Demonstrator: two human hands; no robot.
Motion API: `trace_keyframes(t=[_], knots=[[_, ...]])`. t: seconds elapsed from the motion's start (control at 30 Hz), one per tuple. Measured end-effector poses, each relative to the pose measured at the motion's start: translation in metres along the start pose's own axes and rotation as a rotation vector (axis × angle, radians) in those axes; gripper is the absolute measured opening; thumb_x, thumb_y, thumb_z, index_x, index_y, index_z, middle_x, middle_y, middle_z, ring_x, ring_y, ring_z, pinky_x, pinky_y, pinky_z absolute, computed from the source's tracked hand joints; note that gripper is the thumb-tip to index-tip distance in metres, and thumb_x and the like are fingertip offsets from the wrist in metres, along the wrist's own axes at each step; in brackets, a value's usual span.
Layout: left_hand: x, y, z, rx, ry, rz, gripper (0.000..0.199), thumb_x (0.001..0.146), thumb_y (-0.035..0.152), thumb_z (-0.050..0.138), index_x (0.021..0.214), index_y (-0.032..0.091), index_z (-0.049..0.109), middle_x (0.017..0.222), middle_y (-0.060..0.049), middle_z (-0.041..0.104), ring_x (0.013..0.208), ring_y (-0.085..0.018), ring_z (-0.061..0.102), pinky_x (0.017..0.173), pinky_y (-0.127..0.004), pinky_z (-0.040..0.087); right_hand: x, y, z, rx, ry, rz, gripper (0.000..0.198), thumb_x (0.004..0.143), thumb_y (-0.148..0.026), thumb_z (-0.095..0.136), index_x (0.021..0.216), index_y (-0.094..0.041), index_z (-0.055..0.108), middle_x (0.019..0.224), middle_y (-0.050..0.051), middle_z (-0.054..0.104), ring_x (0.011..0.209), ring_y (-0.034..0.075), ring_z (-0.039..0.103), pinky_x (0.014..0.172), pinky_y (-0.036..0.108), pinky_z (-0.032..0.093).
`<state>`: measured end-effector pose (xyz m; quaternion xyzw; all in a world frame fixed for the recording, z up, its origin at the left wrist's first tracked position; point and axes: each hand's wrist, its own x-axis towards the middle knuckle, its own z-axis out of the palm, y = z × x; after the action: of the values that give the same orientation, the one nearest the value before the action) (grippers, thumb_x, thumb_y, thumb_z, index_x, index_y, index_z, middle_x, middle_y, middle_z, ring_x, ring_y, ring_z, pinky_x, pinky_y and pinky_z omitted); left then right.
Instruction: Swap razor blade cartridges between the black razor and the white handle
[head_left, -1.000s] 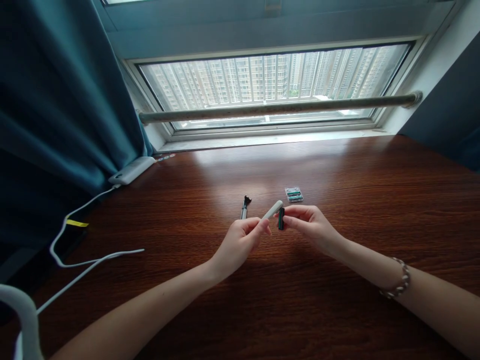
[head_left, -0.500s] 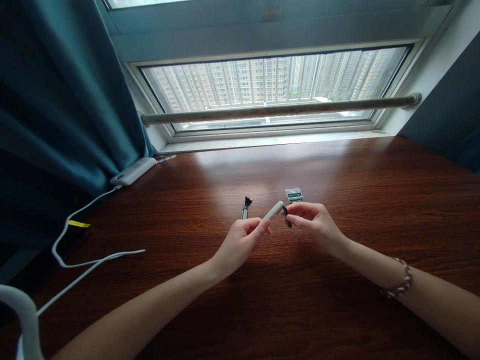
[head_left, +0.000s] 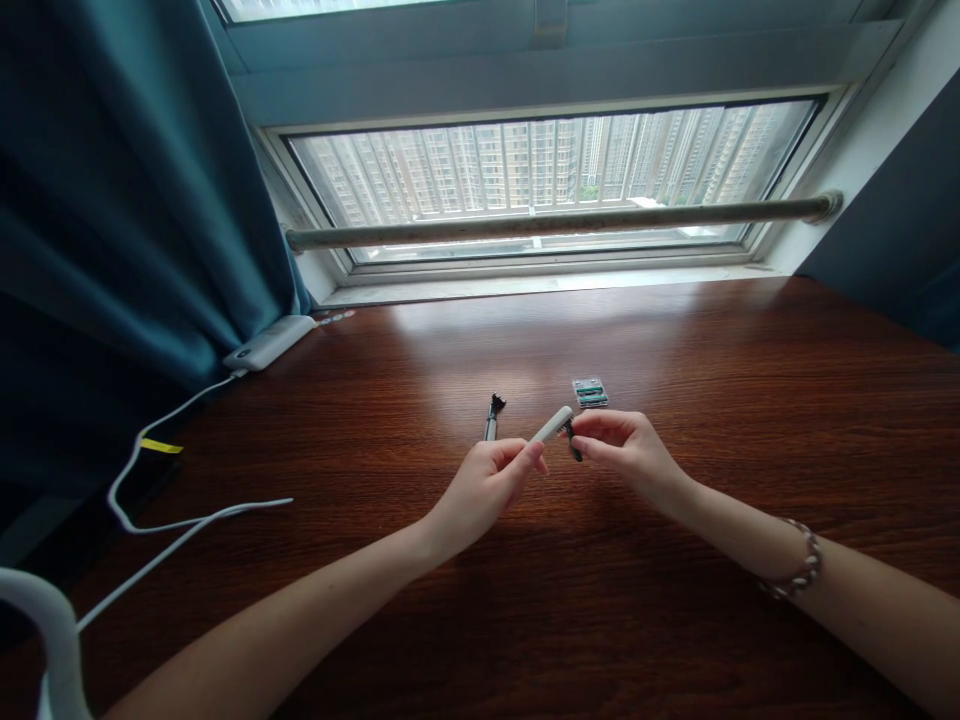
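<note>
The small dark piece point(head_left: 576, 447) was between the 2 hands, just right of the bristled end of the pale brush point(head_left: 553, 424), over the middle of the brown table point(head_left: 675, 345). The left hand point(head_left: 484, 487) was clamped on the brush's handle, its bristles facing down and to the right. The right hand point(head_left: 628, 448) had thumb and fingers pinched on the dark piece, which hung tilted. The step in hand looked like working the bristles against that piece, though whether they touched could not be told. By my judgement, the next move called for a firm pinch on the right and a light, short stroke from the left, bristles lined up with the face. On the table, 1 handle with a forked black end point(head_left: 491, 420) lay beyond the left hand, and 1 clear case point(head_left: 590, 392) lay beyond the right.
</note>
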<state>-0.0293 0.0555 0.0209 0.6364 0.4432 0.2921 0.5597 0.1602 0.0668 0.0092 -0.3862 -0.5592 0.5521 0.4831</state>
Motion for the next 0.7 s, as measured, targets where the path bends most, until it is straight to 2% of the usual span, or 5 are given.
trace_keyframes(t=[0.47,0.7], knots=[[-0.0021,0.0049,0.0003,-0.034,0.016,0.004,0.037,0.082,0.045,0.043,0.073,0.012,0.058,0.044,0.007,0.031,0.041,-0.005,0.028,0.039,-0.019,0.021,-0.0023,0.0022,-0.0010,0.016,-0.024,-0.035,0.014,0.067,-0.024,0.068,0.080,-0.020,0.068,0.074,0.001,0.065,0.065,0.012,0.057,0.060,0.023,0.046],[0.0004,0.0028,0.0017,-0.173,-0.034,-0.028,0.039,0.083,0.046,0.040,0.073,0.013,0.057,0.039,0.008,0.031,0.036,-0.005,0.027,0.037,-0.019,0.021,-0.0028,-0.0012,-0.0001,-0.008,-0.084,-0.006,0.012,0.067,-0.025,0.067,0.078,-0.018,0.067,0.073,0.001,0.065,0.063,0.011,0.056,0.061,0.024,0.046]])
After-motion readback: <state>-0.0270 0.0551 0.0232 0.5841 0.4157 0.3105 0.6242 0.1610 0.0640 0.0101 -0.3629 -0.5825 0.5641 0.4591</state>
